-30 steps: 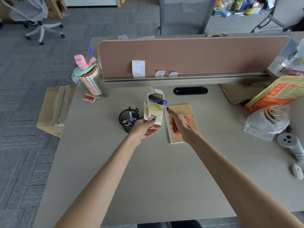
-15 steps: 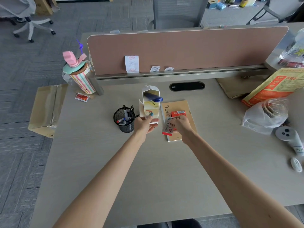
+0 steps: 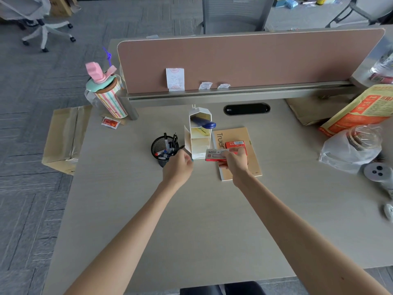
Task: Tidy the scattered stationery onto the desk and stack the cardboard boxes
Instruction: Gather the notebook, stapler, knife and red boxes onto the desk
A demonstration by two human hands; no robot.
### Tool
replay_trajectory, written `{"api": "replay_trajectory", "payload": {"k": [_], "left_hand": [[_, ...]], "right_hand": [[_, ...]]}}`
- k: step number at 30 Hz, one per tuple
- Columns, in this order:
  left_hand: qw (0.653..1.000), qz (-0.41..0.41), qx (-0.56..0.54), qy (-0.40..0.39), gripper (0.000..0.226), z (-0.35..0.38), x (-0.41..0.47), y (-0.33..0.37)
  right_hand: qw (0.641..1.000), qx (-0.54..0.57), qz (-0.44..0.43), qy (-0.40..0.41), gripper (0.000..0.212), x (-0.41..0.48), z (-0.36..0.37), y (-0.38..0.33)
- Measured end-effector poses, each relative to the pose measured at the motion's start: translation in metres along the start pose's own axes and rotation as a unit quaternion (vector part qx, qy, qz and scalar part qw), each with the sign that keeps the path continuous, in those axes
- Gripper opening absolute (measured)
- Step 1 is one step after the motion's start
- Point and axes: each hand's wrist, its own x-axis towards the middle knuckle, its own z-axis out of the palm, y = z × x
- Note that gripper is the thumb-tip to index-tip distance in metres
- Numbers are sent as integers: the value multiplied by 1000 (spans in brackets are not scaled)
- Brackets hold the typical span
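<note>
- Right hand (image 3: 235, 165) pinches a small red-and-white box (image 3: 215, 156) between thumb and curled fingers. The box is over the notebook's (image 3: 253, 145) left edge, its far end against the base of the white organiser (image 3: 200, 141).
- A second red box (image 3: 235, 144) lies on the notebook, just beyond that hand.
- Left hand (image 3: 178, 167): fingers curled, nothing seen in it. It sits between the mesh pen cup (image 3: 161, 145) and the organiser's corner; whether it touches the organiser cannot be told.
- Desk (image 3: 191, 231): a broad bare run from the hands to the near edge, with only the forearms over it.
- Cardboard box (image 3: 63, 135) sits low, off the desk's left edge.
- Far edge is walled by the divider panel (image 3: 244, 60).
- Right edge is crowded by a plastic bag (image 3: 350, 154) and an orange bag (image 3: 361, 109).
</note>
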Motion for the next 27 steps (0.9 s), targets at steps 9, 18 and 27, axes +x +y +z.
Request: {"api": "replay_trajectory", "payload": {"k": [9,18,27], "left_hand": [[997,40,57,33,9,-11,-8,-31],[995,30,60,75,10,-19,-1,-60],[989,-33,70,123,21,-27,8,-76]], "right_hand": [[994,65,92,-1,18,-5,44,21],[987,127,73,59,21,10,66,25],[991,-64,-19,114,31,26,62,29]]}}
